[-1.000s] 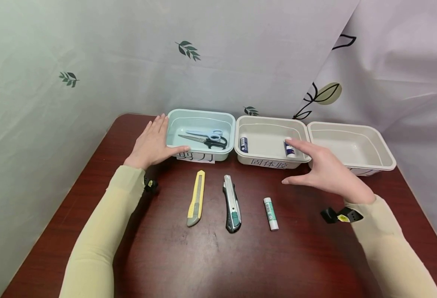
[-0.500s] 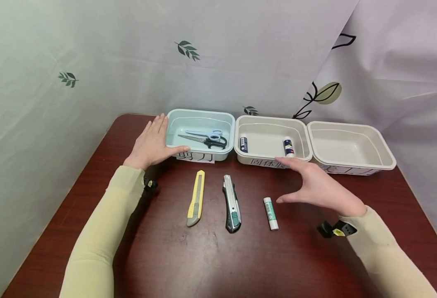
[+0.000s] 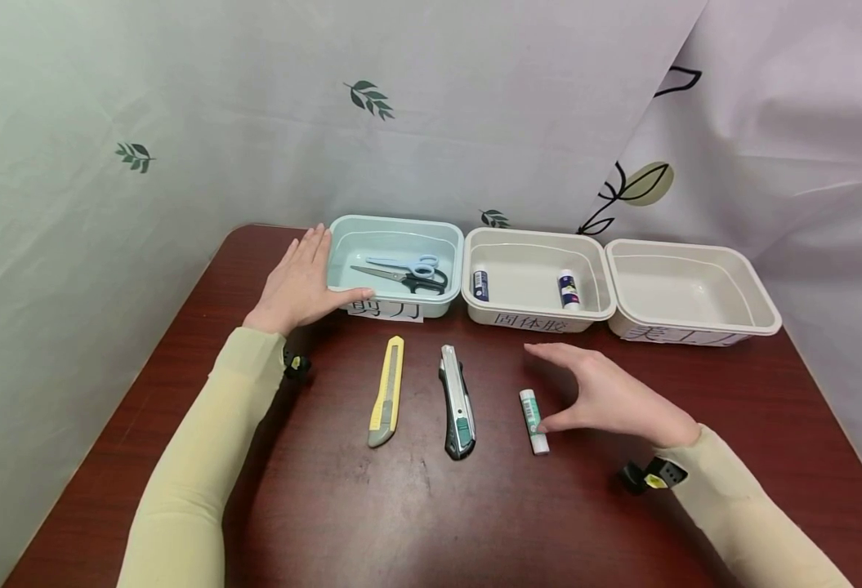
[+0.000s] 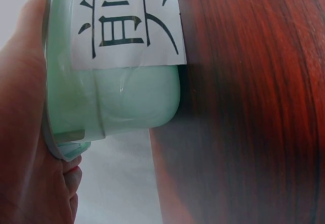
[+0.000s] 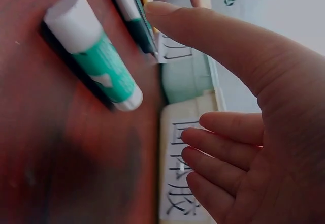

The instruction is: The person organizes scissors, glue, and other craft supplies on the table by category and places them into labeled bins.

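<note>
My left hand (image 3: 298, 282) rests on the left corner of the light blue bin (image 3: 372, 243), its fingers straight along the side and the thumb over the front rim. Light blue scissors (image 3: 423, 265) and black-handled scissors (image 3: 425, 283) lie in that bin. My right hand (image 3: 610, 400) hovers, fingers apart and holding nothing, beside a green-and-white glue stick (image 3: 529, 408). In the head view the thumb overlaps the stick; in the right wrist view a gap separates hand and glue stick (image 5: 107, 66). A yellow utility knife (image 3: 388, 388) and a silver-and-black utility knife (image 3: 460, 408) lie further left.
A beige middle bin (image 3: 526, 265) holds two navy-and-white glue sticks (image 3: 569, 287). Right of it stands another beige bin (image 3: 676, 286). All three bins carry paper labels and line the back of the dark red table (image 3: 416, 523). A pale patterned curtain (image 3: 254, 106) hangs behind.
My right hand has moved from over the middle bin's right end toward the front, to the green-and-white glue stick. The left hand has stayed in place.
</note>
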`<state>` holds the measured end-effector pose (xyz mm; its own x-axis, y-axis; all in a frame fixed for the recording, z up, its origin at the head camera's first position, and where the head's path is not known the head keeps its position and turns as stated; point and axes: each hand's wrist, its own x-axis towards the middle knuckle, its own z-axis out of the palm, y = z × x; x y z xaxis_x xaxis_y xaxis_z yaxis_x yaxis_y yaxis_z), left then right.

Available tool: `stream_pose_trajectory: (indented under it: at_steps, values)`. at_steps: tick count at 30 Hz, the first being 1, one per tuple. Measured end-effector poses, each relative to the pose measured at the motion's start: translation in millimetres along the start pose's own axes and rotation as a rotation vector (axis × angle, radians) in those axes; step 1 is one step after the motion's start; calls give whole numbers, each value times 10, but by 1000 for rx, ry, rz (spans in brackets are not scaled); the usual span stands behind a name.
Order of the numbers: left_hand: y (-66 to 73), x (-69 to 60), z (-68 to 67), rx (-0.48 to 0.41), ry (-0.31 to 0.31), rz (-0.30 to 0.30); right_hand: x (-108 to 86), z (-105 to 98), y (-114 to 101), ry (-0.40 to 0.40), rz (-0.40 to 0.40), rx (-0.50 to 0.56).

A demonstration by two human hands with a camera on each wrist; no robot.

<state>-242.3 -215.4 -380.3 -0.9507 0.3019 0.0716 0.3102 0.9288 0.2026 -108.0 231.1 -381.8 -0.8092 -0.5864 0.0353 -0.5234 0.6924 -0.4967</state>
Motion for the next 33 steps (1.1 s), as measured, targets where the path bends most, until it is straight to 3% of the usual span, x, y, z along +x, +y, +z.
stream_pose_trajectory:
  at_steps: [16,26,33]
  values:
    - [-10,-2,22,0,2,0,-106,215,7,-24,-20,38]
    - [-16,5,19,6,10,6,-131,253,-20,-73,2,23]
    - [-24,11,22,3,9,7,-128,253,-20,-59,-23,19]
